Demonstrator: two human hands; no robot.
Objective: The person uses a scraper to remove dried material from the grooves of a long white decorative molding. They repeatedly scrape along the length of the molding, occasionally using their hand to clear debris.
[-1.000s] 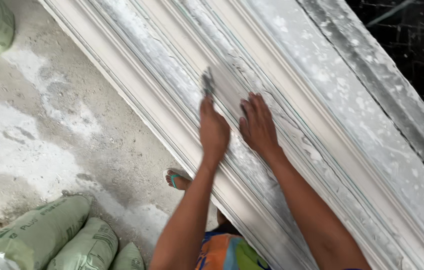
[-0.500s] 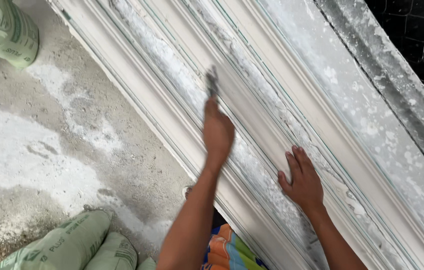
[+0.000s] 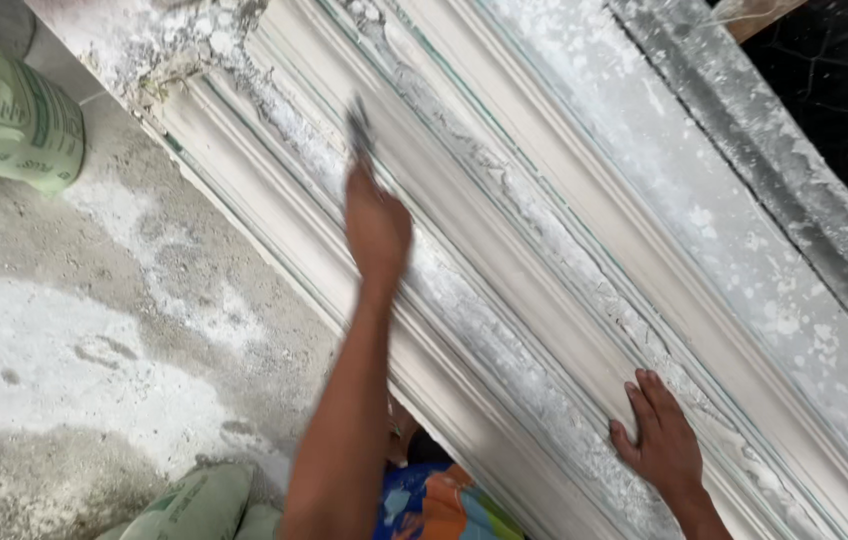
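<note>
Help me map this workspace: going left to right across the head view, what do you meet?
Green woven sack → grey dusty concrete floor → left hand gripping a small grey scraper → long white ridged plaster moulding → right hand flat on it → dark wire mesh.

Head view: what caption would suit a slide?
Left hand draws a tool along a plaster moulding; right hand lies flat on it.

Floor: grey concrete floor [image 3: 74,340], white dust patches, left of the green sacks' landmark corner.
Sacks: green sack [image 3: 4,120] top left; 2 more green sacks [image 3: 204,505] below it, bottom edge.
Far right: dark wire mesh [image 3: 834,90].
Light: soft daylight.
</note>
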